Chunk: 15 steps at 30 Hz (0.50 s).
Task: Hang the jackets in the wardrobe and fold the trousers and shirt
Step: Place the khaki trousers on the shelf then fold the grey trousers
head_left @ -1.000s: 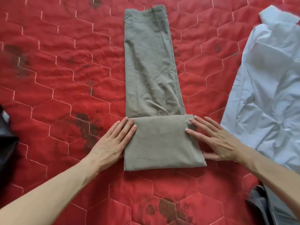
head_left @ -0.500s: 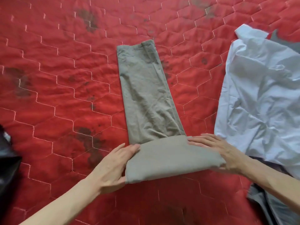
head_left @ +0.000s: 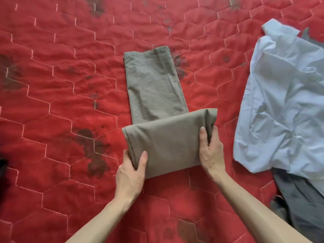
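hands now grip where they pressed flat a second ago: our left hand (head_left: 130,174) and right hand (head_left: 211,151) pinch the folded end of the olive cotton trousers (head_left: 163,123), lifted off the red quilted bedspread (head_left: 52,102), ready for another fold

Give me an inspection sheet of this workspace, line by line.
Surface: red quilted cover with hexagon stitching and dark stains.
Job's things: olive trousers lie lengthwise, their near end folded into a thick bundle and raised; light blue shirt lies crumpled on the right, unfolded.
Clutter: grey garment partly under the shirt; dark object at the left edge, unclear.
Grippers: left hand grips the bundle's left side; right hand grips its right side, fingers tucked into the fold.
Cables: nothing seen.
Surroundings: nothing seen beyond the cover.
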Tool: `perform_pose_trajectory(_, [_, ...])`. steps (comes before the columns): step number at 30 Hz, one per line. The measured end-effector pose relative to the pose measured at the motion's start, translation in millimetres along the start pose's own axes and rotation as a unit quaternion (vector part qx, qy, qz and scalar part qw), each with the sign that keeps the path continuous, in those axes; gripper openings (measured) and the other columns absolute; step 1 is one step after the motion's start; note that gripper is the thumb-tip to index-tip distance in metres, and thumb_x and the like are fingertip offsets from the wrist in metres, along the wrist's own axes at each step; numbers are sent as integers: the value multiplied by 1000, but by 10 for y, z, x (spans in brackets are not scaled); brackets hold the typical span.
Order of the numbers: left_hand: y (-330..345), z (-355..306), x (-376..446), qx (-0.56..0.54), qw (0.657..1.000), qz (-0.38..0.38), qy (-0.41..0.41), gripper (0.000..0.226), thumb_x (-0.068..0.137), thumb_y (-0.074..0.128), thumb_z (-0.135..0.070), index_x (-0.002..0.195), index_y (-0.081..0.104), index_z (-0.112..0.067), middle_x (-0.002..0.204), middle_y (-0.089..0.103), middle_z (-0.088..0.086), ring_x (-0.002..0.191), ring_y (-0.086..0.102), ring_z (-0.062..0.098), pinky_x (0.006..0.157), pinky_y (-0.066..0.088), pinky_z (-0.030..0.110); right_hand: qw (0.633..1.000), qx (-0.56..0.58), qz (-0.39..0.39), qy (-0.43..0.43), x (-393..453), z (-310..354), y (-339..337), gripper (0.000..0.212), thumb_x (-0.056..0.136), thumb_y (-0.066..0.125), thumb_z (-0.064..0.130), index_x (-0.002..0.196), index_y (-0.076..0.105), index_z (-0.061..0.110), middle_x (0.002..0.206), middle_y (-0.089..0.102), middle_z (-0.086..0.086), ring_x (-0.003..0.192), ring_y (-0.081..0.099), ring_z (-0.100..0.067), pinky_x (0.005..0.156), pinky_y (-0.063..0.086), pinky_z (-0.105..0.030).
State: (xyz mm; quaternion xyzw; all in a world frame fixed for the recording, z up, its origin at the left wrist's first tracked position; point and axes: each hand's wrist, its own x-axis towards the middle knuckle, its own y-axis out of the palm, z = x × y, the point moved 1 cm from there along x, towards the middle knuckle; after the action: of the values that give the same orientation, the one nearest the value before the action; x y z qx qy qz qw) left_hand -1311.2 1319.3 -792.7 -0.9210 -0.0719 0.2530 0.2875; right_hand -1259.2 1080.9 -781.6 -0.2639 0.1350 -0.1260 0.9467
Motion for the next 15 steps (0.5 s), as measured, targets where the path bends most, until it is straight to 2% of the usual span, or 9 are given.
perform_pose_trajectory(2, [60, 7, 56, 9, 999, -45, -17, 48, 102, 40, -60, 110, 57, -16, 93, 73, 7, 99, 67, 42, 79, 47, 43, 997, -69, 34, 13, 203, -54, 112, 35, 107, 42, 52, 120, 54, 21, 97, 72, -9, 97, 66, -39, 79, 47, -45])
perform_pose_trajectory(4, [86, -34, 112, 5, 996, -75, -47, 46, 104, 36, -59, 89, 50, -18, 80, 68, 8, 87, 65, 43, 71, 42, 44, 983, -165, 69, 36, 395, -97, 167, 34, 105, 40, 58, 101, 47, 25, 97, 71, -16, 98, 65, -43, 75, 43, -44])
perform_pose_trajectory(6, [102, -86, 145, 41, 993, -80, -72, 45, 104, 37, -59, 85, 47, -20, 77, 66, 8, 84, 64, 41, 70, 42, 43, 966, -242, 75, 44, 495, -52, 165, 36, 103, 43, 59, 106, 49, 23, 106, 68, -16, 103, 64, -42, 75, 42, -44])
perform_pose_trajectory(8, [108, -131, 145, 82, 991, -82, -70, 36, 104, 40, -56, 101, 51, -21, 95, 69, 10, 95, 65, 38, 78, 47, 44, 951, -305, 28, -26, 552, -8, 86, 49, 101, 52, 52, 138, 48, 20, 129, 59, -15, 116, 59, -41, 82, 48, -48])
perform_pose_trajectory(10, [55, -170, 152, 136, 982, -129, 17, 42, 104, 49, -43, 137, 47, -16, 127, 57, 13, 117, 56, 34, 95, 46, 46, 917, -356, 3, -178, 568, 8, 15, 63, 102, 57, 40, 157, 37, 16, 151, 44, -14, 135, 48, -37, 99, 50, -53])
perform_pose_trajectory(12, [31, -155, 229, 240, 950, -139, 147, 57, 104, 51, -36, 153, 39, -11, 146, 44, 14, 135, 45, 32, 111, 40, 49, 878, -360, 66, -308, 585, -10, 16, 63, 103, 53, 38, 160, 36, 15, 165, 34, -11, 154, 30, -30, 118, 37, -49])
perform_pose_trajectory(13, [37, -160, 277, 286, 930, -113, 199, 61, 103, 49, -39, 157, 37, -12, 154, 39, 14, 144, 39, 32, 117, 35, 51, 869, -353, 104, -332, 581, -27, 49, 64, 104, 49, 43, 160, 35, 16, 168, 30, -8, 158, 22, -26, 123, 30, -48])
perform_pose_trajectory(15, [92, -172, 374, 340, 901, -43, 266, 67, 102, 42, -47, 161, 33, -15, 166, 29, 14, 156, 24, 32, 123, 27, 54, 875, -341, 161, -302, 552, -103, 141, 69, 105, 39, 52, 163, 28, 18, 172, 21, 0, 160, 10, -18, 127, 22, -47])
